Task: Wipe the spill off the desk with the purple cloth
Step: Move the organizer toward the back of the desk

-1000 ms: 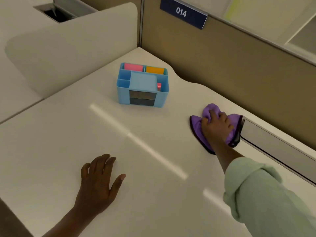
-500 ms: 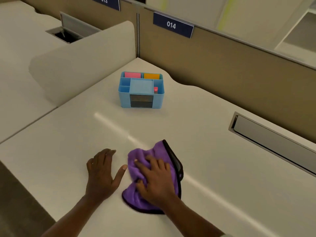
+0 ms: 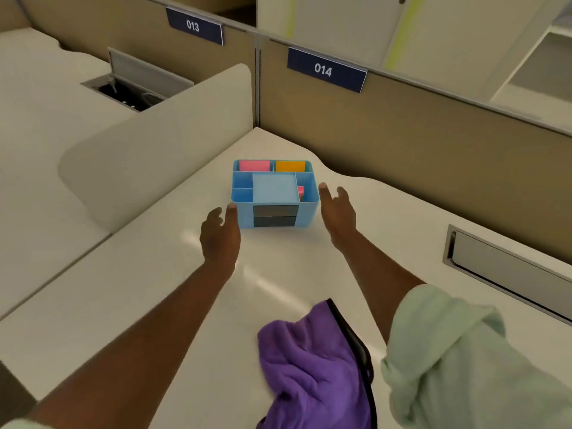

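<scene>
The purple cloth (image 3: pixel 312 363) with a black edge lies crumpled on the white desk (image 3: pixel 148 274) near its front edge, with no hand on it. My left hand (image 3: pixel 220 233) is stretched out at the left front corner of a blue desk organizer (image 3: pixel 274 193), fingers apart, holding nothing. My right hand (image 3: pixel 337 209) is at the organizer's right side, open too, its fingertips by the right wall. I cannot make out a spill on the desk surface.
A beige partition with labels 013 and 014 runs behind the desk. A grey cable tray flap (image 3: pixel 507 270) is set into the desk at the right. A low cream divider (image 3: pixel 154 156) separates the neighbouring desk at the left.
My right hand dragged the cloth from the right toward the front, then let go of it. Both hands have moved forward to either side of the blue organizer.
</scene>
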`<act>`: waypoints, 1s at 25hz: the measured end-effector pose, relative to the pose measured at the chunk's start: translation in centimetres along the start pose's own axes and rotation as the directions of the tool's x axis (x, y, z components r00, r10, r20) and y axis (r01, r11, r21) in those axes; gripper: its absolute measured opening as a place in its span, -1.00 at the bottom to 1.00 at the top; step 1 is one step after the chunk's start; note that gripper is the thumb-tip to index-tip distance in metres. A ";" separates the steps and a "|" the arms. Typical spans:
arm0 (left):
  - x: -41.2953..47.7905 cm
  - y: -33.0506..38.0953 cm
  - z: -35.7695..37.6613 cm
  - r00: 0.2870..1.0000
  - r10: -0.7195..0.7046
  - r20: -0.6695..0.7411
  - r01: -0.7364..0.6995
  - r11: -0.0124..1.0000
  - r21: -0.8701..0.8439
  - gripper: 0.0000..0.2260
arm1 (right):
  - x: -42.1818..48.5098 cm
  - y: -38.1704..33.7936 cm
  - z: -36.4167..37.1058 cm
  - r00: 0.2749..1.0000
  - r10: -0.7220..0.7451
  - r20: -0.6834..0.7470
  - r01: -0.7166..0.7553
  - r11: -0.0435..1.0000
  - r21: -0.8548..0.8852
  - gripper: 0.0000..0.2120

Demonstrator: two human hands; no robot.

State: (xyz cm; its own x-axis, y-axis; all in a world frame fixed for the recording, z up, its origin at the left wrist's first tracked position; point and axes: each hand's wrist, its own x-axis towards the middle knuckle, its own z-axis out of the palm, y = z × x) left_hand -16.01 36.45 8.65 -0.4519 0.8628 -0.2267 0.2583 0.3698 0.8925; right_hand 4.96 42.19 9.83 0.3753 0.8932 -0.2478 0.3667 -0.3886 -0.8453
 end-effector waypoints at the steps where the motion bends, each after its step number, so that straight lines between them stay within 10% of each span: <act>1: 1.9 1.3 0.8 0.998 -0.044 0.034 0.045 0.998 -0.038 -0.48 | 1.0 -0.3 0.7 0.997 0.050 0.063 -0.050 0.999 0.003 -0.31; 6: 5.4 2.0 3.0 0.998 -0.068 0.015 0.067 0.997 0.042 -0.73 | 1.9 1.1 3.2 0.986 0.064 0.156 -0.077 0.994 0.077 -0.64; 15: -1.3 5.4 12.3 0.951 0.220 0.217 -0.256 0.954 0.155 -0.71 | -1.8 8.0 -8.7 0.964 0.105 -0.245 -0.069 0.986 0.151 -0.84; 25: -8.5 6.7 22.0 0.831 0.216 0.512 -0.384 0.889 0.249 -0.76 | -4.7 13.8 -19.0 0.908 0.263 -0.327 -0.185 0.951 0.250 -0.57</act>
State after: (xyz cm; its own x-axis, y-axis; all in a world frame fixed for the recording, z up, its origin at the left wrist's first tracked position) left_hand 8.31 39.17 7.94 0.1173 0.9737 -0.1954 0.6161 0.0830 0.7833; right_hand 24.47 28.34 8.31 0.7156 0.6346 -0.2919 0.0667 -0.4781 -0.8758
